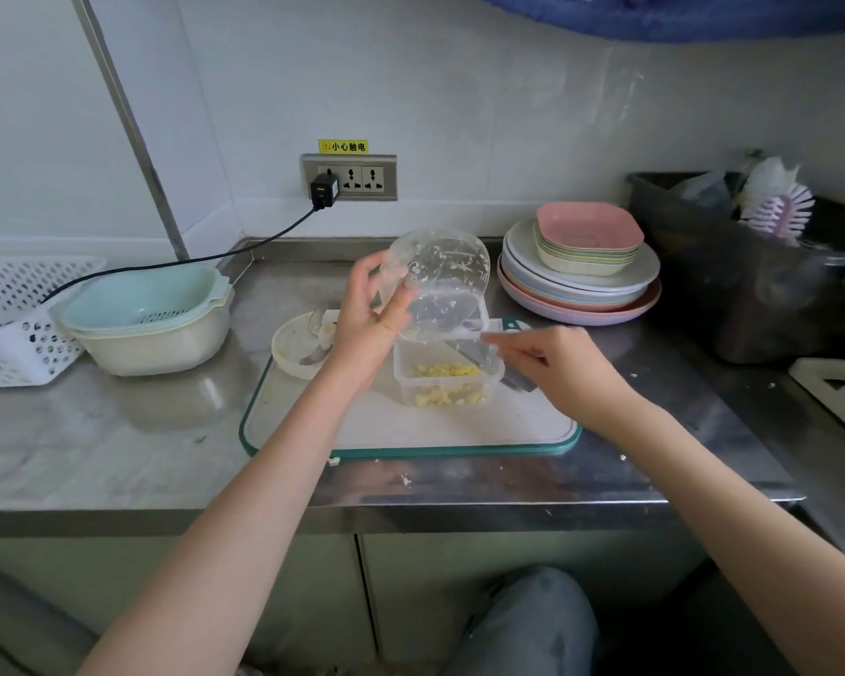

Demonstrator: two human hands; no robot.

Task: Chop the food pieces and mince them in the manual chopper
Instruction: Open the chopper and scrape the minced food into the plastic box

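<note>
My left hand (367,324) grips the clear chopper bowl (440,280), smeared with food bits, and holds it tilted mouth-down over a square clear container (447,383). Minced yellow food (447,370) lies in that container, which stands on the white cutting board with a green rim (411,434). My right hand (562,368) holds a knife (481,356) with its blade at the bowl's mouth and the index finger stretched along it. The chopper lid and blade piece (299,344) lie at the board's back left corner.
Stacked plates (579,285) with pink and pale bowls (589,234) stand at the back right. A black bin (732,275) holding a brush (781,209) sits further right. A colander basin (147,324), a white basket (15,329) and a plugged cable (176,261) are on the left.
</note>
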